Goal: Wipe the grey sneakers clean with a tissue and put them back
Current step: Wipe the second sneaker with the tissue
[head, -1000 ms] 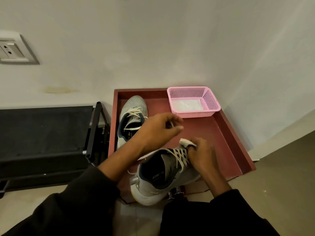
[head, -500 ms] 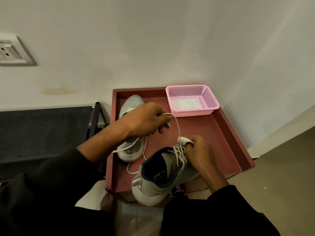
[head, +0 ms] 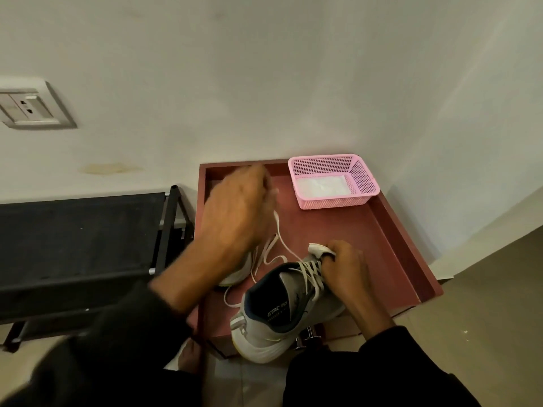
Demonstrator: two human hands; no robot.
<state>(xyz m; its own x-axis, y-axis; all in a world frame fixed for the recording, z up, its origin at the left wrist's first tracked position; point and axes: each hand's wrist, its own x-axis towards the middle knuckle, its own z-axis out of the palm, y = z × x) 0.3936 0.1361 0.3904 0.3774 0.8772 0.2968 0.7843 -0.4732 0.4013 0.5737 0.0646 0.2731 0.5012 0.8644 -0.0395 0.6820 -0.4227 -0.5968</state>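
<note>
Sneaker (head: 286,315) at the tray's (head: 390,230) near edge, toe pointing far-right, is pinned by the right hand (head: 345,270) clutching a tissue (head: 316,249); its lace (head: 279,236) is drawn far-left in the closed left hand (head: 238,218).

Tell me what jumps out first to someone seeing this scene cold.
The two hands at centre: the right hand presses a white tissue against the laced top of a grey sneaker at the near edge of a red-brown tray. The left hand, blurred, pulls a white shoelace up over the second sneaker, mostly hidden beneath it. A pink mesh basket sits in the tray's far right corner.
</note>
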